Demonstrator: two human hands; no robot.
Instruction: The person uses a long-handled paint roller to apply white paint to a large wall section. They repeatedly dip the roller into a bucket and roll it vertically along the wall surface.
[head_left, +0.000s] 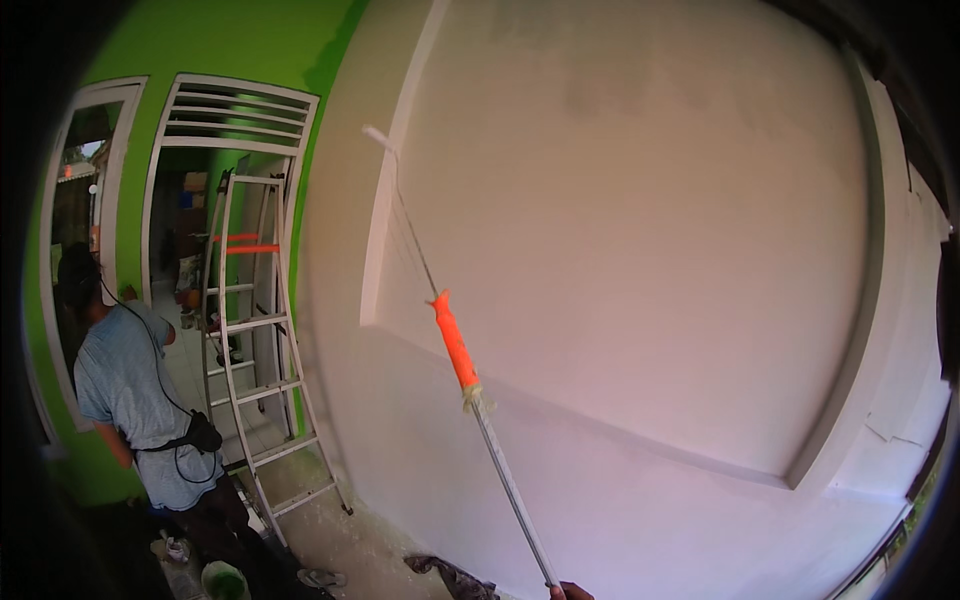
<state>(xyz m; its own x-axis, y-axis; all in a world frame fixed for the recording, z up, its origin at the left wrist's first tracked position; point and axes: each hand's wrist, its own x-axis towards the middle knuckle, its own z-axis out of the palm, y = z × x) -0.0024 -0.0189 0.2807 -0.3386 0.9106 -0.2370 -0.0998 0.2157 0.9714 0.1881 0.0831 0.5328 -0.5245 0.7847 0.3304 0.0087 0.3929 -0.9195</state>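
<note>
At the bottom edge, my right hand (574, 591), mostly cut off by the frame, is closed around a metal extension pole (510, 480). The pole slants up and to the left. Yellowish binding (474, 397) joins it to the orange handle (456, 341) of a paint roller, whose thin wire frame (411, 225) runs on upward. A small white roller sleeve (379, 139) at the far end is by the raised left border of a pale wall panel (615, 247); whether it touches the wall I cannot tell. My left hand is out of view.
An aluminium stepladder (262, 390) stands by the open doorway at left. Beside it, a person in a grey-blue shirt (139, 367) faces the green wall (225, 37). A bucket with green contents (223, 581), a sandal (321, 577) and dark cloth (454, 576) lie below.
</note>
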